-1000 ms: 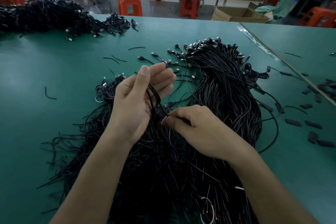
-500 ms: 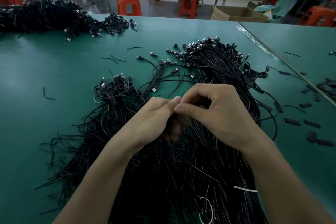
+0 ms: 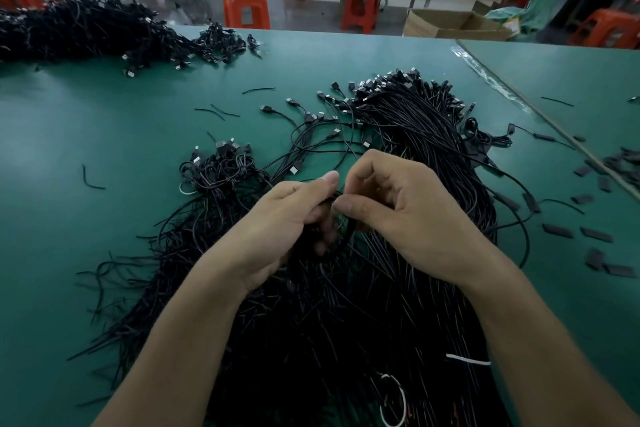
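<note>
We see a wide green desk (image 3: 104, 135) that carries nearly everything. Across its middle sprawls a big heap of black USB cables (image 3: 415, 156), plugs fanned toward the far edge. A second cable heap (image 3: 69, 31) lies at the far left, well apart. Just left of the big heap sits a small coiled bundle (image 3: 221, 173). Above the near part of the big heap, the left hand (image 3: 277, 222) curls its fingers round a looped cable (image 3: 348, 236), while the right hand (image 3: 408, 215) pinches the same loop between thumb and forefinger. Short black strips (image 3: 595, 234) lie scattered on the right.
</note>
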`<control>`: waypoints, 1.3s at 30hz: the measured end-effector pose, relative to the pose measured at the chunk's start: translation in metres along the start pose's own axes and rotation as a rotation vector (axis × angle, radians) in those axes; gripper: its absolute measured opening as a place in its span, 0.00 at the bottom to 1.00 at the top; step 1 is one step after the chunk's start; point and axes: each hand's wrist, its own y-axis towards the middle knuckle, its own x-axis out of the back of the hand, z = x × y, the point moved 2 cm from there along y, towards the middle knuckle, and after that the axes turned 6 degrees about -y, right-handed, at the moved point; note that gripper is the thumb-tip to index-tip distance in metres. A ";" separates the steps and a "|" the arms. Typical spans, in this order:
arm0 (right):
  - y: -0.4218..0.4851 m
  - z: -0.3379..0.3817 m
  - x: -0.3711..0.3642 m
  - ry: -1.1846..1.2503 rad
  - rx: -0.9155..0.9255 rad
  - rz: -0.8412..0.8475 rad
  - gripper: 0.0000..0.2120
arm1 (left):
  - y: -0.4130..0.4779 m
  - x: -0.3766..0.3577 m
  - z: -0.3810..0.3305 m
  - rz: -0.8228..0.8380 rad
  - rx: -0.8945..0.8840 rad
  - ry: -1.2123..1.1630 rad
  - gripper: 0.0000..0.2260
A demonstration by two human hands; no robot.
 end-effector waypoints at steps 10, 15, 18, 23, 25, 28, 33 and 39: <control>-0.002 0.017 -0.021 -0.111 0.121 -0.318 0.06 | 0.000 -0.014 0.002 0.062 0.146 -0.294 0.27; -0.002 0.008 -0.020 -0.102 -0.030 -0.352 0.07 | 0.002 0.003 0.000 -0.225 0.017 0.029 0.28; -0.007 -0.007 -0.023 -0.160 -0.287 -0.181 0.13 | -0.002 0.021 -0.011 -0.369 -0.089 0.020 0.26; -0.016 -0.002 -0.063 -0.547 -0.198 0.283 0.17 | -0.003 0.030 -0.016 -0.527 -0.199 0.053 0.25; -0.016 0.004 -0.072 -0.589 -0.155 0.294 0.14 | -0.002 0.029 -0.014 -0.524 -0.211 0.093 0.27; -0.015 0.010 -0.074 -0.600 -0.130 0.294 0.10 | -0.001 0.030 -0.012 -0.518 -0.199 0.077 0.25; -0.015 0.019 -0.067 -0.645 -0.094 0.395 0.09 | 0.001 0.030 -0.010 -0.510 -0.181 0.051 0.27; -0.016 0.015 -0.067 -0.669 -0.046 0.402 0.08 | 0.000 0.029 -0.008 -0.498 -0.152 0.060 0.31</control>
